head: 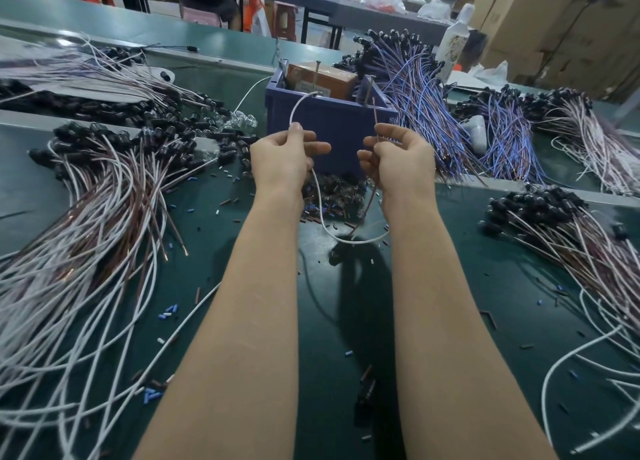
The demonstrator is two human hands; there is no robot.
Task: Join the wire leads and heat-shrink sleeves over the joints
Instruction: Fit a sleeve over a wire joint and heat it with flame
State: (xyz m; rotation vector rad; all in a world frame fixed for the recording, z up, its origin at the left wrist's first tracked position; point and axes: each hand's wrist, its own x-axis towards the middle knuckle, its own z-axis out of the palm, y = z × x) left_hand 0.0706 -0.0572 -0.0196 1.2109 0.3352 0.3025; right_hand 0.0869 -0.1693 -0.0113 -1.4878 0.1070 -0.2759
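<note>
White lead arcs upward, brown lead stands upright.

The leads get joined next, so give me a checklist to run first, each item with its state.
1. Left hand grips the white lead: ok.
2. Right hand grips the brown lead: ok.
3. Lead tips meet: not ok, they stand apart before the blue bin.
4. Tips stripped bare: cannot tell.
5. Sleeve threaded on a lead: cannot tell.
</note>
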